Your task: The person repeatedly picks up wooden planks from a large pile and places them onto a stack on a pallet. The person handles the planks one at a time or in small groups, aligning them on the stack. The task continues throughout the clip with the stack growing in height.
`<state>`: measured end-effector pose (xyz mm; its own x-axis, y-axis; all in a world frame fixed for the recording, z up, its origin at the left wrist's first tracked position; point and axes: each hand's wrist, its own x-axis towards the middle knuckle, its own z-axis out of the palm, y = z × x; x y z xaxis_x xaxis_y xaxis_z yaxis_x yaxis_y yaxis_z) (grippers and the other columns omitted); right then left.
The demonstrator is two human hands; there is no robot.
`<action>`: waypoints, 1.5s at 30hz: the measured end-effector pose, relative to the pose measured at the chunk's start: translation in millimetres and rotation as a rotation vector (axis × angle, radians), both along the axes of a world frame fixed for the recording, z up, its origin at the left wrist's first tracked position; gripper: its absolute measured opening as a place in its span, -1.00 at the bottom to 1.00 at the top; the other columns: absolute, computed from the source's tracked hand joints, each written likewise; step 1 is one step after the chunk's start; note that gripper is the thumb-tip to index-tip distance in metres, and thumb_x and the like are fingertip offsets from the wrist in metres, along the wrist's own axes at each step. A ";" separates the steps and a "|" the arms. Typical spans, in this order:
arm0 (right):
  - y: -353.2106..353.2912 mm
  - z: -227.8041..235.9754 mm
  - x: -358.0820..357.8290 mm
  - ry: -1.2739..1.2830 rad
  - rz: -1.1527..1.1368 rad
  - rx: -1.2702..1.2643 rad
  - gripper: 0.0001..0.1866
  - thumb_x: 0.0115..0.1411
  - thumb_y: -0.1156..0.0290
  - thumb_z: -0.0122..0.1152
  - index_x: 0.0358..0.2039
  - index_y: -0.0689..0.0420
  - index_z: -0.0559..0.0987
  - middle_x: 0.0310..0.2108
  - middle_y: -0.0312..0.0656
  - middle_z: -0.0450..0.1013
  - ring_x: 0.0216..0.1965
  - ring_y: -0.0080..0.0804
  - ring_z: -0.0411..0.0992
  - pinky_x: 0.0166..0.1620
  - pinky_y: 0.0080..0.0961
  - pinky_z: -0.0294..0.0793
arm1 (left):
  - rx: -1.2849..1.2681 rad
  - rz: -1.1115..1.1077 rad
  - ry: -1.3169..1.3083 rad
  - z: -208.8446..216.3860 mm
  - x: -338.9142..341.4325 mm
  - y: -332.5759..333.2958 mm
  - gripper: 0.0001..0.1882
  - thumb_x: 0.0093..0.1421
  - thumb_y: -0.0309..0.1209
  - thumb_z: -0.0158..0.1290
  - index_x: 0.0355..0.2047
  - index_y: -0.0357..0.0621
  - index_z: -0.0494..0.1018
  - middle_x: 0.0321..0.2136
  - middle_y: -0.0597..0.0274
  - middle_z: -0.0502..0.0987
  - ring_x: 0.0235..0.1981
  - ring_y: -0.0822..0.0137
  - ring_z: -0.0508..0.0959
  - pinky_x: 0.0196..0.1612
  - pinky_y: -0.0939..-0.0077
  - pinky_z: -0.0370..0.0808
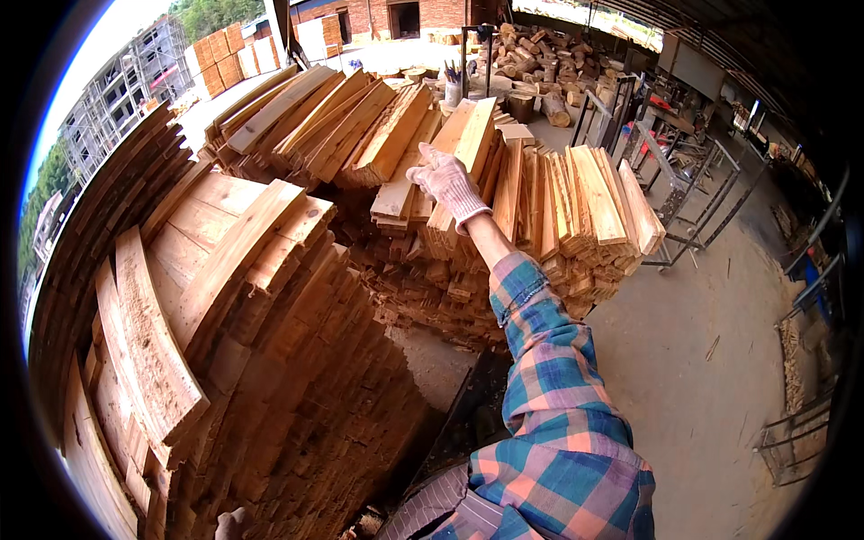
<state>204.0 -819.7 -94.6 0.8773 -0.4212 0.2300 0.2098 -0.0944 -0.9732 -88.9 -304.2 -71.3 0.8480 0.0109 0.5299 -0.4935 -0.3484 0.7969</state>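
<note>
My right hand (pixel 447 184), in a pale knitted work glove with a plaid sleeve behind it, reaches forward over the far stack of boards (pixel 594 202). Its thumb and index finger are apart, and I see nothing held between them. Under and beside it lie light wooden planks (pixel 409 193); whether the glove touches them is unclear. At the lower edge only a small gloved part of my left hand (pixel 232 524) shows, against the side of the near stack of boards (pixel 297 396). Its fingers are mostly hidden. Loose boards (pixel 238 261) lie slanting on top of that near stack.
More planks (pixel 297 112) lie in a row at the far left. Metal frames (pixel 684 198) stand on the concrete floor (pixel 693 360) to the right. Cut logs (pixel 540 67) are heaped at the back. A narrow gap separates the two stacks in front of me.
</note>
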 end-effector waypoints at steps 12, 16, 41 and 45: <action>-141.2 -116.5 22.3 0.801 -0.056 -0.786 -0.27 0.14 0.11 0.24 0.29 -0.04 0.20 0.19 -0.17 0.31 0.17 -0.17 0.32 0.18 -0.29 0.32 | 0.673 -0.203 0.341 -145.2 353.2 -458.3 -0.06 -0.10 0.05 0.27 0.22 -0.06 0.16 0.11 -0.14 0.33 0.07 -0.09 0.41 -0.01 0.16 0.47; -159.9 -132.0 28.7 0.622 -0.016 -0.613 -0.31 0.16 0.13 0.22 0.27 -0.03 0.23 0.09 -0.16 0.41 0.07 -0.22 0.41 0.09 -0.29 0.41 | 0.791 -0.262 0.434 -131.3 365.9 -487.7 -0.24 -0.12 -0.12 0.29 0.09 -0.07 0.29 -0.06 -0.14 0.46 -0.07 -0.09 0.51 -0.08 0.19 0.51; 215.0 7.7 -226.9 -0.193 0.322 0.355 -0.16 -0.04 -0.15 0.35 0.00 0.31 0.35 -0.20 -0.07 0.49 -0.22 -0.33 0.53 -0.17 -0.43 0.63 | 0.136 -0.588 0.353 -41.6 -5.2 -66.4 -0.06 0.03 0.04 0.21 0.32 -0.04 0.06 0.10 -0.02 0.31 0.06 0.07 0.42 0.05 0.31 0.40; 315.4 124.3 -202.4 -0.127 0.857 0.269 -0.15 -0.10 -0.20 0.38 -0.06 0.32 0.43 -0.33 -0.07 0.53 -0.35 -0.36 0.58 -0.29 -0.48 0.66 | -0.082 -0.386 0.040 49.3 -49.0 61.7 -0.20 0.01 -0.39 0.30 0.24 -0.25 0.20 0.07 0.00 0.38 0.04 0.20 0.44 0.09 0.36 0.41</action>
